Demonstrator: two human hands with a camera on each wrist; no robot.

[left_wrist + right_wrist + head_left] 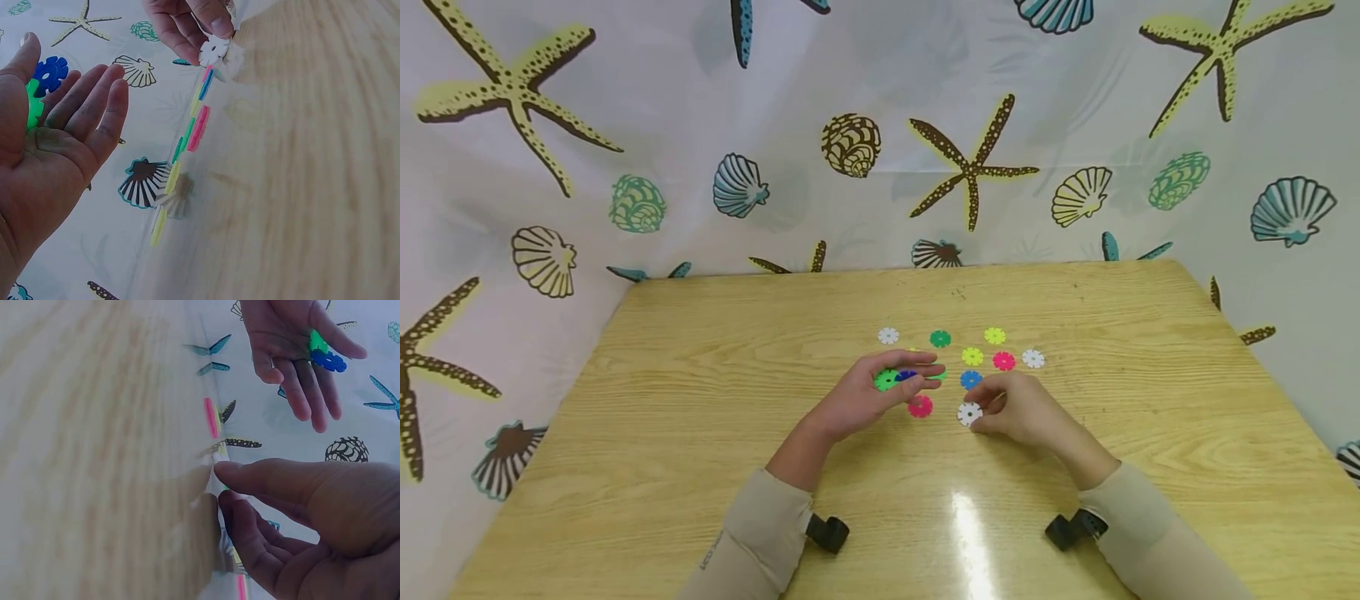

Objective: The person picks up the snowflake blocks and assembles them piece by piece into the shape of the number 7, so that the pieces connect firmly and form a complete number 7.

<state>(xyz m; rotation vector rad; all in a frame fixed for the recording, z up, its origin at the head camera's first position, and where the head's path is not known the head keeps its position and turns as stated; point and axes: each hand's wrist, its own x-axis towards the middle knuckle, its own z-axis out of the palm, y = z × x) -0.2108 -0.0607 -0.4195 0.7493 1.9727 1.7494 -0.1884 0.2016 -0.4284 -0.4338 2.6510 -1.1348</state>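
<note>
My left hand hovers left of the scattered discs, fingers stretched out and palm facing inward. In the crook of its thumb it holds a green notched plastic disc and a dark blue one, which look joined. My right hand pinches a white notched disc between thumb and fingers, close over the table. A pink disc lies between the hands, and a blue disc sits just beyond the right fingertips. The left hand partly hides a few discs behind it.
Farther back on the wooden table lie a white disc, a green disc, two yellow discs, a pink disc and another white disc. A cloth printed with shells and starfish hangs around the table.
</note>
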